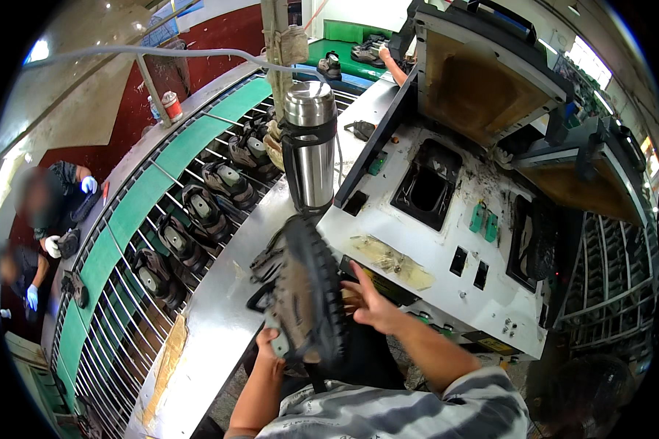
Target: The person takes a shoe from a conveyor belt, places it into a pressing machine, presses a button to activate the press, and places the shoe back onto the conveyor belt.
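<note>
Your left hand (269,345) is closed on the pale green shoe last (277,331) inside the brown hiking shoe (298,293), held toe-up before you, beside the metal bench (216,347). Your right hand (375,306), half open, fingers parted, is at its lugged black sole (331,289); contact is unclear.

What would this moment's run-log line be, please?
left hand: holding brown shoe | right hand: open, at its black sole | steel flask: upright
</note>
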Available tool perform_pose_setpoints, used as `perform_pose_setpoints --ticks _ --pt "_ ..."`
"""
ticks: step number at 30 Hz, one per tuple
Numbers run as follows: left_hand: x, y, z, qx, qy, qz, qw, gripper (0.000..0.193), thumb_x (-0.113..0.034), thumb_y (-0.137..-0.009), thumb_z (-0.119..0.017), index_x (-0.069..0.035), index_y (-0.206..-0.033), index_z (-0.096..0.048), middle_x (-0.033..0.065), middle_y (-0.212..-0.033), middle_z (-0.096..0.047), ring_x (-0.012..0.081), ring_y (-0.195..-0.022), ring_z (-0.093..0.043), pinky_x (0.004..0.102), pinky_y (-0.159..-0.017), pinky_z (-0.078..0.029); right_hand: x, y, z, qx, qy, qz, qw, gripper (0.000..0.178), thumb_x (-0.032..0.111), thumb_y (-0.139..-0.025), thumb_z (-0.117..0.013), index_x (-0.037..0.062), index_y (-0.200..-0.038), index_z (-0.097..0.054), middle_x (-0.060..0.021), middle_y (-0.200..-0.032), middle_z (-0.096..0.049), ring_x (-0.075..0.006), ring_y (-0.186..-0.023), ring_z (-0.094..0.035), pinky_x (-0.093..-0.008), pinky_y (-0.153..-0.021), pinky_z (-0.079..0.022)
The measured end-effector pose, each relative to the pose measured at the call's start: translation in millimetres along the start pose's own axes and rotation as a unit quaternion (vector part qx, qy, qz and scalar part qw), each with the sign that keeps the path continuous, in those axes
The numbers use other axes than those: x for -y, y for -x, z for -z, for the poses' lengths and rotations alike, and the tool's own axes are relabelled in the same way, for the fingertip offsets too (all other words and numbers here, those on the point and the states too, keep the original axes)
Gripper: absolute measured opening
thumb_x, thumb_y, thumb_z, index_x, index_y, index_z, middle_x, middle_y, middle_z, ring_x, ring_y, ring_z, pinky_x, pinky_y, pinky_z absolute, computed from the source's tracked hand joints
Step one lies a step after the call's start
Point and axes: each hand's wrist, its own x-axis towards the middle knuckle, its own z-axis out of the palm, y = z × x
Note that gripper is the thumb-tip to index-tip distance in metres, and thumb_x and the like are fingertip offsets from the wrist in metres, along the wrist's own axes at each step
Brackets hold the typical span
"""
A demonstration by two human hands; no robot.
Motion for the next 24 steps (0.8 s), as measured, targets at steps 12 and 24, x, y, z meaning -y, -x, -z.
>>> perform_pose_setpoints --ticks 12,24 --pt "3.4 -31.3 -0.9 0.116 -0.187 0.021 0.975 0.040 -0.030 -0.089 -0.066 0.000 -0.114 -0.060 0.0107 -0.101 -0.066 0.0203 -0.091 -0.064 0.0344 -0.082 -0.051 68.5 36.8 91.5 -0.173 -0.243 0.192 0.935 0.069 0.023 -0.077 -0.059 0.0056 -0.140 -0.038 -0.0168 -0.134 -0.051 -0.0294 -0.116 -0.056 -0.0426 -0.099 -0.046" --pt "-46.6 56.8 204.1 -0.358 -0.214 -0.296 0.859 0.010 0.000 -0.088 -0.046 0.000 -0.081 -0.053 0.0019 -0.061 -0.049 0.0091 -0.054 -0.046 0.0232 -0.053 -0.042 207.3 -104.9 240.5 -0.571 0.352 -0.016 0.742 0.091 0.027 -0.062 -0.070 0.0006 -0.143 -0.037 -0.0211 -0.135 -0.050 -0.0315 -0.119 -0.053 -0.0380 -0.096 -0.043"
